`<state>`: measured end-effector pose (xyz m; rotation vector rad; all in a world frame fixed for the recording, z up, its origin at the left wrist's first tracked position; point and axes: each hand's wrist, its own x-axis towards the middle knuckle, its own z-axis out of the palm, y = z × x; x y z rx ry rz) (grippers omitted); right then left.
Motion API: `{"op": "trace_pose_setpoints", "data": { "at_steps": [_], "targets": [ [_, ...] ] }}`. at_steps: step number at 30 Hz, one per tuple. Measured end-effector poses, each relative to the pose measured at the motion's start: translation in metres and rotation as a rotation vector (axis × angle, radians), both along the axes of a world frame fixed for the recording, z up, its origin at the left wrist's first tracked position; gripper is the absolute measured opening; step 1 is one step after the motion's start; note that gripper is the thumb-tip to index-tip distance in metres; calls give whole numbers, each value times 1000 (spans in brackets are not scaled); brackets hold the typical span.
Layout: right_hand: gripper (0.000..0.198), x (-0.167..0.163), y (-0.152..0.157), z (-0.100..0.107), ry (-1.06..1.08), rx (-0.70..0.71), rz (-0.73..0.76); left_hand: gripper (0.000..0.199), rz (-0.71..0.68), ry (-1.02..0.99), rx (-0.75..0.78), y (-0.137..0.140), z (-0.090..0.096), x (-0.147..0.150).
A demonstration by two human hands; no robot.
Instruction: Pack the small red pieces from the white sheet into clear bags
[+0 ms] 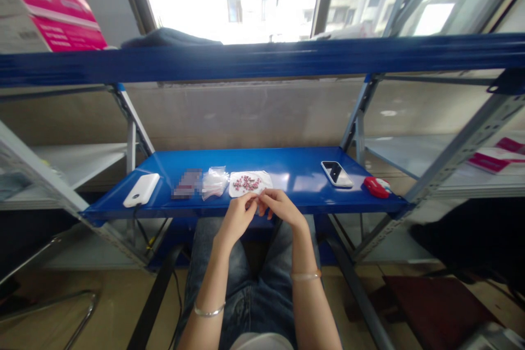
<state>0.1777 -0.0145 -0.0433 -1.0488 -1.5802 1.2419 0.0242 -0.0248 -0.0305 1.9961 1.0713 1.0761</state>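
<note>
My left hand [239, 216] and my right hand [280, 206] meet fingertip to fingertip at the front edge of a blue metal shelf [295, 172], above my lap. Their fingers are pinched together on something too small to make out. Just beyond them lies a white sheet with several small pink and red pieces [248, 182] spread on it. A crumpled clear plastic bag [214, 181] rests to the left of that sheet.
A white power bank [141, 190] lies at the shelf's left end, with a blurred item [186, 184] beside it. A smartphone [337, 173] and a red object [378, 187] sit at the right. Pink boxes [53, 0] stand on the upper shelf.
</note>
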Motion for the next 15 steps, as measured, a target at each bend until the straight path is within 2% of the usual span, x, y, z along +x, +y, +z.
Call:
{"op": "trace_pose_setpoints", "data": {
  "at_steps": [6, 12, 15],
  "targets": [
    [36, -5, 0, 1, -1, 1, -37, 20, 82, 73, 87, 3, -3, 1],
    [32, -16, 3, 0, -16, 85, -124, 24, 186, 44, 69, 9, -12, 3],
    [31, -19, 4, -2, -89, 148, -185, 21, 248, 54, 76, 14, -19, 3]
  ]
}}
